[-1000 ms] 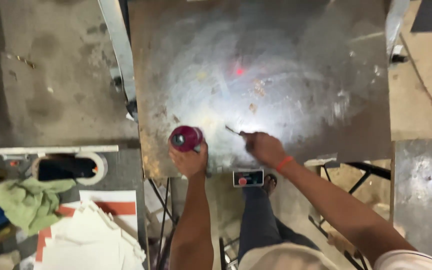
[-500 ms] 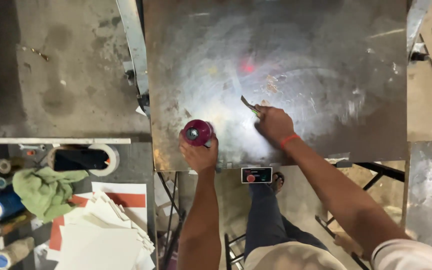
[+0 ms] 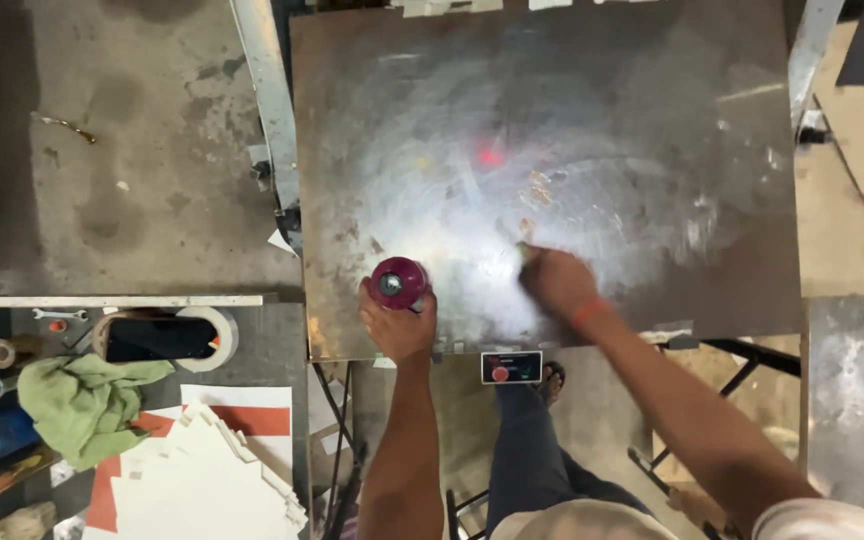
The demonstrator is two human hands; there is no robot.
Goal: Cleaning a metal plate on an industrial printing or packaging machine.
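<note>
The left hand (image 3: 397, 325) grips a maroon-capped can (image 3: 398, 282) at the near edge of the metal counter (image 3: 652, 120), while the right hand (image 3: 555, 282), fingers closed around a small tool (image 3: 524, 251), presses on the sheet.

"Where are the hands right now?"

"The left hand (image 3: 398, 322) is out in front on a straight, bare forearm, fingers curled closed around something round. The right hand (image 3: 556, 283) sits a little farther forward, close beside it, knuckles up and fist closed. That arm comes in slanting from the lower right, with an orange band at the wrist."
</note>
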